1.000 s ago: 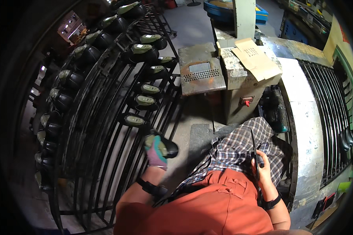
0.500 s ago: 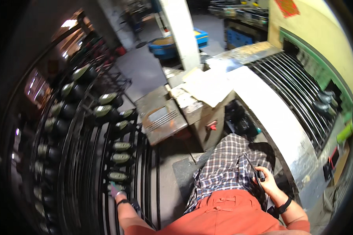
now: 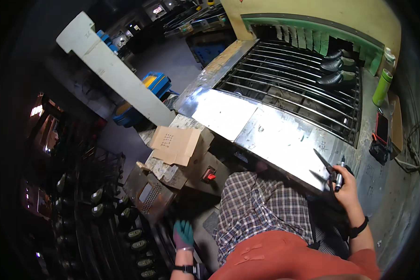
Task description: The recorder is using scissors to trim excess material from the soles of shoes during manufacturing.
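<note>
My right hand (image 3: 347,190) is closed around a silver and black marker pen (image 3: 339,179) and a dark, pointed bladed tool (image 3: 325,162) that looks like scissors. It hovers over the near right end of a shiny metal table top (image 3: 280,133). My left hand (image 3: 184,235), in a green and purple glove, hangs low at the near left, beside the shoe rack. Its fingers are stretched forward, slightly bent, and nothing shows in them. Several dark shoes with pale insoles (image 3: 137,246) stand on the rack (image 3: 108,245) to its left.
Beyond the metal top lies a rod conveyor (image 3: 275,74) with dark shoes (image 3: 332,79) by a green-framed opening. A green bottle (image 3: 382,87) and a phone (image 3: 381,128) are at the right. Brown cardboard (image 3: 176,143) covers a worn box beside a white pillar (image 3: 116,70).
My view has swung right toward the conveyor. The left hand has come away from the shoes on the rack. My right hand, still holding its tools, has risen over the metal top.
</note>
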A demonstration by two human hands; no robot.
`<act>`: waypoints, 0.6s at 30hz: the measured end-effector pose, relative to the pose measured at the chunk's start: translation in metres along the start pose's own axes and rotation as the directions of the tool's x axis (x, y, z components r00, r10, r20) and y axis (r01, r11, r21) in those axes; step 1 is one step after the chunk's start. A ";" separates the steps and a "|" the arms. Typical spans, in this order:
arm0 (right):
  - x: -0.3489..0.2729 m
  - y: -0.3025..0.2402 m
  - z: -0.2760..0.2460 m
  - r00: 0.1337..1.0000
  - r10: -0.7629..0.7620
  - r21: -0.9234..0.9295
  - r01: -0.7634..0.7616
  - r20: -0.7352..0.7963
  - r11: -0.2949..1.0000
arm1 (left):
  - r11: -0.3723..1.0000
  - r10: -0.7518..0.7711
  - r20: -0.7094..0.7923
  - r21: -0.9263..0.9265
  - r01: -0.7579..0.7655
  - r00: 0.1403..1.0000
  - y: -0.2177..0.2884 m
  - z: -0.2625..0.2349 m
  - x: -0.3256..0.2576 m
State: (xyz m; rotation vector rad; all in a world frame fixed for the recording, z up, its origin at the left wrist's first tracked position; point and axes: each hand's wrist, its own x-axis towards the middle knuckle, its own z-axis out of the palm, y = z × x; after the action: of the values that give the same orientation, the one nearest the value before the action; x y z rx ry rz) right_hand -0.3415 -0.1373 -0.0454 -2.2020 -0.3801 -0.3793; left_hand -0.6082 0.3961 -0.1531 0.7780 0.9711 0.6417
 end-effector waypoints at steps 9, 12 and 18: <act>-0.020 0.029 -0.052 0.974 0.181 -0.336 -0.218 -0.138 0.916 | 0.496 0.049 0.919 0.317 -0.809 0.390 -0.019 0.443 -0.038; -0.028 0.038 -0.053 0.982 0.138 -0.392 -0.179 -0.130 0.902 | 0.215 -0.084 0.986 0.156 -0.964 0.140 -0.071 0.559 -0.064; -0.027 0.043 -0.058 0.987 0.130 -0.331 -0.154 -0.093 0.931 | -0.220 -0.275 0.951 -0.205 -0.954 -0.141 -0.183 0.709 -0.089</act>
State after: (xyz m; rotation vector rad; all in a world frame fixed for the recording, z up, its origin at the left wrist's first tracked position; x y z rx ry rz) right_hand -0.3570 -0.2121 -0.0517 -2.5249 -0.1197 -0.4686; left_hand 0.0124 0.0221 -0.0154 2.7664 -0.8434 0.1536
